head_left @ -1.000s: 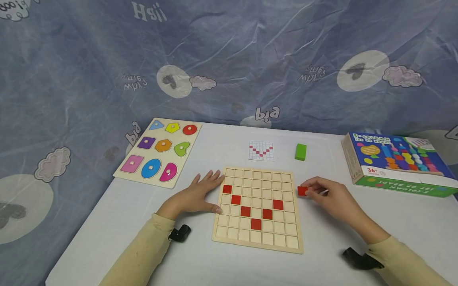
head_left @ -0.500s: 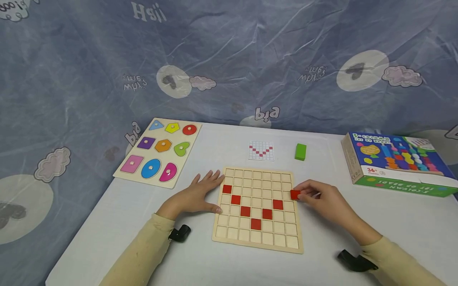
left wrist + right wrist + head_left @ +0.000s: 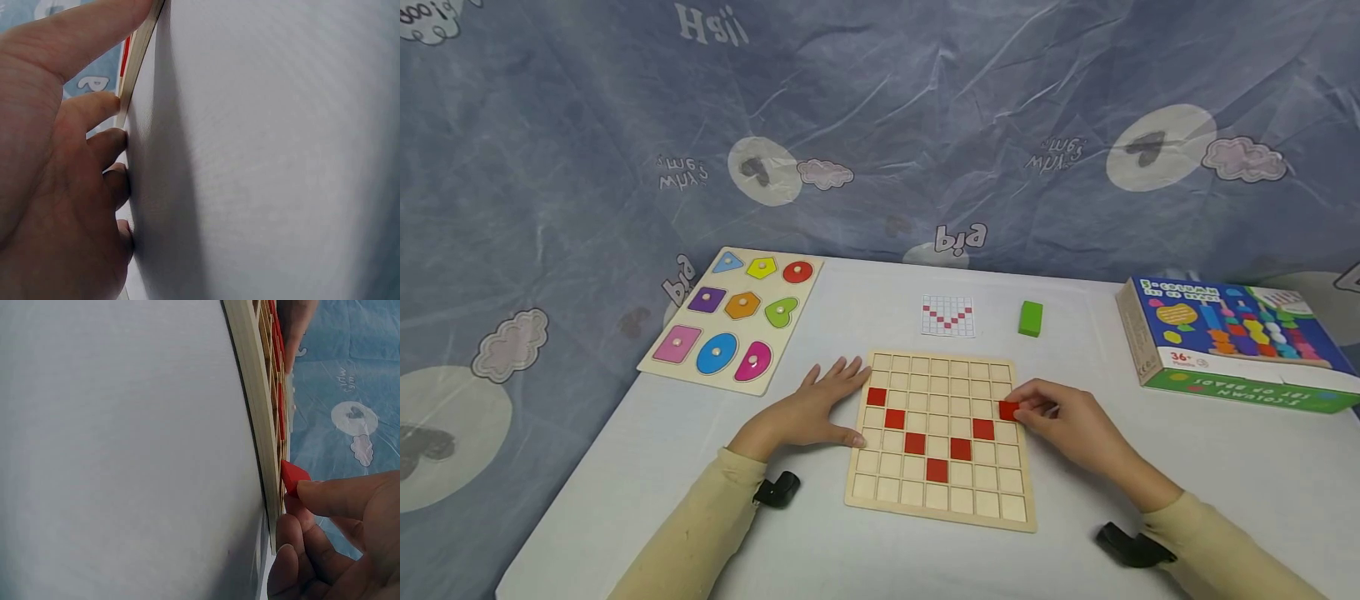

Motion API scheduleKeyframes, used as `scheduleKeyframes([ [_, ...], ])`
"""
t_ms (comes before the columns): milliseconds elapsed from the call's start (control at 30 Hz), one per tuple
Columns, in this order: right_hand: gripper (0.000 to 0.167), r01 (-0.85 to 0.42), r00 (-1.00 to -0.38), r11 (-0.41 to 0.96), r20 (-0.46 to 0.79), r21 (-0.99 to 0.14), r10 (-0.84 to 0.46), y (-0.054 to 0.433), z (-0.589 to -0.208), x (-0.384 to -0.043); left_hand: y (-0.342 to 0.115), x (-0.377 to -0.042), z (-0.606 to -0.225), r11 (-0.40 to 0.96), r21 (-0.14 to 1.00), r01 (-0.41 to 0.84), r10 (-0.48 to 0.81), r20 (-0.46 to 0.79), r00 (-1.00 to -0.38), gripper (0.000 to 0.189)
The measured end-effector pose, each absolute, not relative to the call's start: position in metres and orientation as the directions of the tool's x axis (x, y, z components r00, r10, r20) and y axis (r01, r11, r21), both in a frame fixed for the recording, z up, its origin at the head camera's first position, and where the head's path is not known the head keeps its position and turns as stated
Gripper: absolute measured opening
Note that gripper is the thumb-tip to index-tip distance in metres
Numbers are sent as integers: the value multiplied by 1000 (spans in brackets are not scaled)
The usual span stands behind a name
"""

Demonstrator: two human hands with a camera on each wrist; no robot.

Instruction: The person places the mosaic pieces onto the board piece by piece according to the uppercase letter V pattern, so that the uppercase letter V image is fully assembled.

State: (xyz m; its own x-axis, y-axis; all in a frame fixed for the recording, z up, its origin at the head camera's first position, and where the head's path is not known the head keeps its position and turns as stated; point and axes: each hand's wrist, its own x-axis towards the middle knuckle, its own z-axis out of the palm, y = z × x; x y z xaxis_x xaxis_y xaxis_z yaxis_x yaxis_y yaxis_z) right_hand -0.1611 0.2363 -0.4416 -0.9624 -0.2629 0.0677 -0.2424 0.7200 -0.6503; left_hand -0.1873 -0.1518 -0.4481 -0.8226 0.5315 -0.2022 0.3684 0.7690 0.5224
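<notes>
A wooden grid board [image 3: 925,404] lies flat on the table, with several red square tiles set in its cells in slanting lines. My right hand [image 3: 1071,421] pinches one more red tile [image 3: 1008,410] between thumb and fingers at the board's right edge, over a cell in the third row. In the right wrist view that pinched tile [image 3: 294,477] is tilted, one edge down at the grid. My left hand [image 3: 812,410] is spread on the table, its thumb and index fingertip touching the board's left edge.
Behind the board lie a small pattern card [image 3: 948,317] and a green block [image 3: 1031,319]. A shape puzzle board [image 3: 808,287] is at the back left. A colourful box [image 3: 1232,346] stands at the right. A printed cloth [image 3: 880,100] hangs behind the table.
My right hand has moved left, carrying the red tile from beside the board to over its rightmost column. The left hand has stayed in place.
</notes>
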Motion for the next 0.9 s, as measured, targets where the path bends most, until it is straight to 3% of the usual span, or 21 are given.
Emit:
scheduleKeyframes([
  [900,24,-304,-950,741,130,-599,-285,228,-446,-162,-152,-187,-448,773,522,361,526,-209,-825,109],
])
